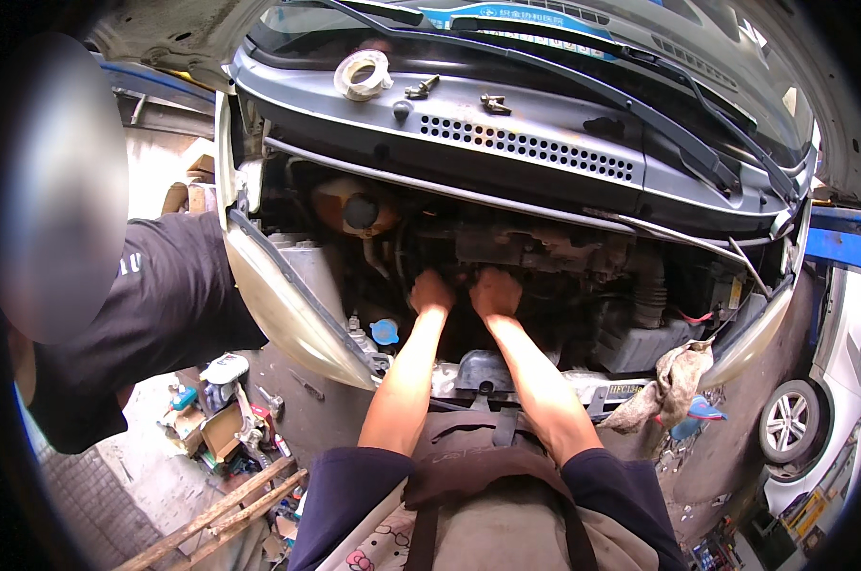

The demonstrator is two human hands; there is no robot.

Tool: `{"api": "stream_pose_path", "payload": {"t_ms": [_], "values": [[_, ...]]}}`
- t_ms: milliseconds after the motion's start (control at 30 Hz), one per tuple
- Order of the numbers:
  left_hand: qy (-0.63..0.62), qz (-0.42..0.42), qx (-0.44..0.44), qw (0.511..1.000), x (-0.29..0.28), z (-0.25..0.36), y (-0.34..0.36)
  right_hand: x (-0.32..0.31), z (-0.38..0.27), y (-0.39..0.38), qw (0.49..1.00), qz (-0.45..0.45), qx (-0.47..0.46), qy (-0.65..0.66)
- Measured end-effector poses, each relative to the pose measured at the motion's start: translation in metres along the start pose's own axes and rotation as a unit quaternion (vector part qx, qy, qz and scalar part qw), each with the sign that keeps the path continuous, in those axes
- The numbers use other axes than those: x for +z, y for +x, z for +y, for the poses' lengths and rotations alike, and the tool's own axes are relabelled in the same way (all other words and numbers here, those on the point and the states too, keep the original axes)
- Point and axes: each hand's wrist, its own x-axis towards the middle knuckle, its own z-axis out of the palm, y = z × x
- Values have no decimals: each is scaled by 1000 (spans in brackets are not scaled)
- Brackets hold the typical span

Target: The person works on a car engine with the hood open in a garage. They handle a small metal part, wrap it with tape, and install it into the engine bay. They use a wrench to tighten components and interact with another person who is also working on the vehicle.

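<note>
Both my arms reach down into the engine bay of a car with its bonnet up. My left hand [431, 290] is closed in a fist, knuckles up, beside dark hoses. Close to its right, my right hand [496, 292] is also curled closed, in front of the dirty metal engine parts [506, 249]. Whatever the fingers hold is hidden under the hands and in shadow. Behind and left of my left hand sits a yellowed reservoir tank [330, 205] with a black cap [361, 211]. A blue cap [385, 331] lies nearer me, left of my left forearm.
On the cowl rest a tape roll [362, 75] and metal fittings [422, 88]. A grey rag [663, 385] drapes over the front edge at right, near a ribbed air hose [649, 290]. A person in a dark shirt [178, 290] stands at left, above scattered tools [226, 419].
</note>
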Motion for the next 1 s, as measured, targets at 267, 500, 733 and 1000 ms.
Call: {"api": "stream_pose_path", "payload": {"t_ms": [267, 500, 733, 1000], "values": [[6, -15, -9, 1000, -12, 4, -4, 2, -1, -1, 999, -39, -2, -24], [38, -18, 18, 999, -15, 5, 0, 12, -2, -12, 1000, 0, 2, -11], [10, -30, -3, 1000, -13, 8, 0, 21, 12, 2, 999, 37, -14, 9], [15, -37, 8, 999, -25, 15, -1, 10, 5, 3, 999, 20, 20, 18]]}}
